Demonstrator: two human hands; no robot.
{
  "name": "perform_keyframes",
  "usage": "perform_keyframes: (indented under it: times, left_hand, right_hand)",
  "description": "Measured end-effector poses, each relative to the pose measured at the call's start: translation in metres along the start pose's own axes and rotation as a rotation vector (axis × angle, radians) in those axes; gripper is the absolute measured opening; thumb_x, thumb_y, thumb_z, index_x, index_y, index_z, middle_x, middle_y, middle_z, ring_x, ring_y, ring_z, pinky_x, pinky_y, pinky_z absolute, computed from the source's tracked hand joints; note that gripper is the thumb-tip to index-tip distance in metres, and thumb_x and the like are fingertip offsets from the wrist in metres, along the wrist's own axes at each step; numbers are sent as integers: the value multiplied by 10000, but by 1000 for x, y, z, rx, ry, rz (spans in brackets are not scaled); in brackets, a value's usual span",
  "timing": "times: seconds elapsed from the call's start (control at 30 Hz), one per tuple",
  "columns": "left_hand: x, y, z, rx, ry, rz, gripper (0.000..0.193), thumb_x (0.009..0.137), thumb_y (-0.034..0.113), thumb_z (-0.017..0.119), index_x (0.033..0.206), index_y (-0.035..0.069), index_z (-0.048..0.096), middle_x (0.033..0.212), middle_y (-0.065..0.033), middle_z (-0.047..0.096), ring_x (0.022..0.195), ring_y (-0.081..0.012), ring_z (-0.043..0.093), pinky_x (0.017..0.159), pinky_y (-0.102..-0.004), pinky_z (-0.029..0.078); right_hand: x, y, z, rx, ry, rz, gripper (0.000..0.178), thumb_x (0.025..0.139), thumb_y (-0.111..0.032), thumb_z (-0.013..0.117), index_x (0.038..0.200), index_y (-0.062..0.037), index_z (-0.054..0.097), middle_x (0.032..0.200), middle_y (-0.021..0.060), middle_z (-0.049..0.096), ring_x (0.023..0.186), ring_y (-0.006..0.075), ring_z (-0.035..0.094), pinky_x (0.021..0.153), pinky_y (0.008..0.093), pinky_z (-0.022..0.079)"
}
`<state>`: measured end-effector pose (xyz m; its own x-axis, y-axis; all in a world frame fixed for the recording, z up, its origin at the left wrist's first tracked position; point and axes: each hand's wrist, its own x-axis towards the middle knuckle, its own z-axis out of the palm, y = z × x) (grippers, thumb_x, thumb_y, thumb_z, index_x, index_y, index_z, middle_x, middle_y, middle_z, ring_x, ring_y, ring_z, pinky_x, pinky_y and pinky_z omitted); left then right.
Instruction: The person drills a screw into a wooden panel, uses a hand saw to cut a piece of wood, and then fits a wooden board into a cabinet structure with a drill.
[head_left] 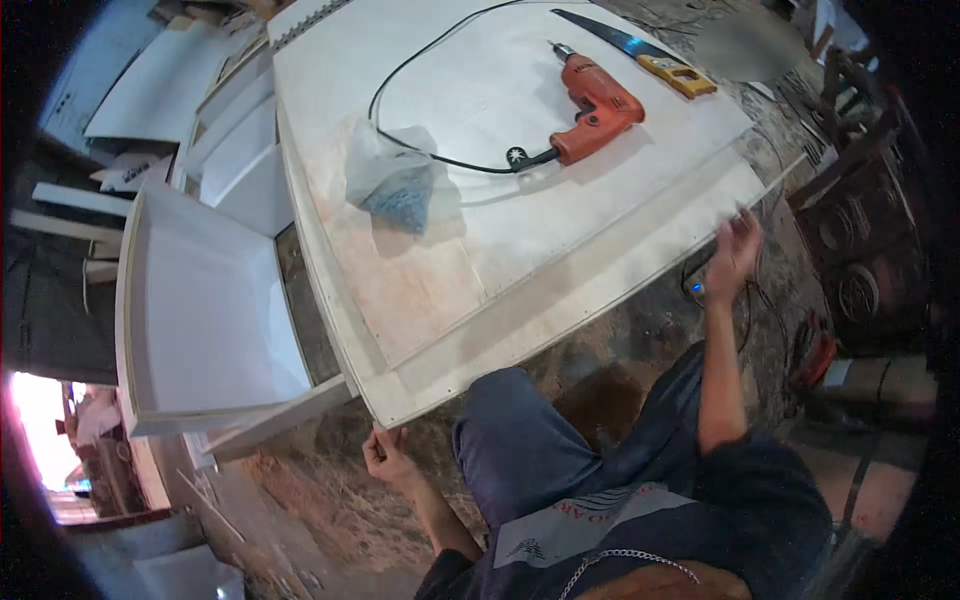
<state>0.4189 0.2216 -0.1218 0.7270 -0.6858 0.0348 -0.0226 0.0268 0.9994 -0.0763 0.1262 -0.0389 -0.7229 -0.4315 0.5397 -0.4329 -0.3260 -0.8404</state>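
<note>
The lower board (pixel 535 345) lies nearest the person, beneath the upper board (pixel 415 315), its near margin projecting beyond it. The left hand (pixel 393 458) is at its near left corner, fingers curled and narrow; whether they grip the edge cannot be told. The right hand (pixel 735 258) is beside the right end, blurred, fingers partly spread; any hold there cannot be confirmed. Both boards are laid one over the other, and small dark marks along their near edges are consistent with fasteners. Whether the lower board is fixed, and how much remains, cannot be established; the alignment appears to be in hand. A red drill (pixel 600 112), a yellow-handled saw (pixel 645 62) and a clear bag (pixel 395 185) of small blue-grey pieces lie on the upper board. The drill's black cable (pixel 383 88) loops across it, a likely snag if the boards are shifted. An open white box (pixel 215 300) stands close on the left, limiting access.
</note>
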Motion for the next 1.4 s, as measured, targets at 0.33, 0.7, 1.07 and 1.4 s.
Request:
perform_keyframes:
  times: [0.33, 0.7, 1.07, 1.4]
  left_hand:
    - [28, 57, 32, 316, 230, 511, 367, 860, 260, 549, 1060, -48, 533, 1031, -154, 555, 945, -247, 541, 820, -355, 446]
    - [158, 202, 298, 685, -895, 1093, 199, 773, 127, 555, 943, 58, 633, 952, -172, 607, 906, -313, 575, 794, -370, 454]
    - [170, 181, 295, 1040, -881, 681, 223, 682, 123, 671, 896, 61, 656, 792, -136, 644, 740, -254, 632, 699, -317, 497]
    - [160, 175, 271, 832, -905, 835, 268, 708, 188, 659, 956, 88, 646, 869, -140, 639, 783, -264, 627, 725, -338, 489]
  right_hand:
    - [105, 11, 173, -570, -661, 535, 1025, 597, -655, 630, 1168, 141, 328, 1077, 290, 488, 819, 309, 600, 555, 335, 525]
    - [83, -18, 197, -516, -203, 514, 851, 518, -299, 796, 1158, -15, 312, 1102, 264, 459, 973, 357, 535, 807, 409, 469]
    - [82, -3, 196, 552, -449, 1058, 703, 640, -286, 743, 1191, -69, 363, 1030, 132, 513, 890, 277, 550, 785, 463, 458]
    - [104, -17, 199, 622, 321, 1023, 754, 653, 41, 603, 1239, -38, 136, 962, 190, 519, 729, 256, 608, 559, 436, 550]
